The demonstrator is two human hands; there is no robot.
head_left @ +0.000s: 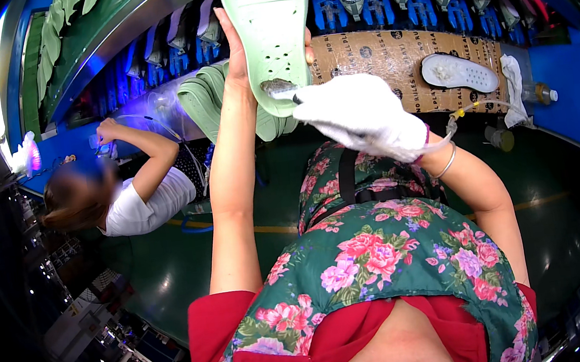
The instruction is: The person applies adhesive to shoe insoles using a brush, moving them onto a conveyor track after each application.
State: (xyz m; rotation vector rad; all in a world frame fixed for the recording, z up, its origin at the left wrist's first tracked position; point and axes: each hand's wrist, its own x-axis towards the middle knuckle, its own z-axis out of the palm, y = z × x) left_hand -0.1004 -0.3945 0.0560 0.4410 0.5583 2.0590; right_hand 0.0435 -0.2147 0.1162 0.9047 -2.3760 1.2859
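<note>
Upright in front of me is a light green shoe sole (267, 28) with rows of grooves and small holes. My bare left hand (237, 54) grips it, the palm along its left edge and fingertips showing at its right edge. My right hand (357, 110), in a white glove, is closed around a brush (279, 87) whose handle is mostly hidden. The dark bristles lie against the sole's lower end. From that hand a clear tube (400, 151) trails past the wrist toward a yellow fitting (459, 113) on the right.
Several green soles (205, 99) are stacked left of my hand. Brown cardboard (389, 47) covers the bench, with a white sole (459, 73), a white cloth (513, 90) and a bottle (541, 93) at the right. Shoe parts on blue holders (330, 11) line the back. A co-worker (139, 190) sits at left.
</note>
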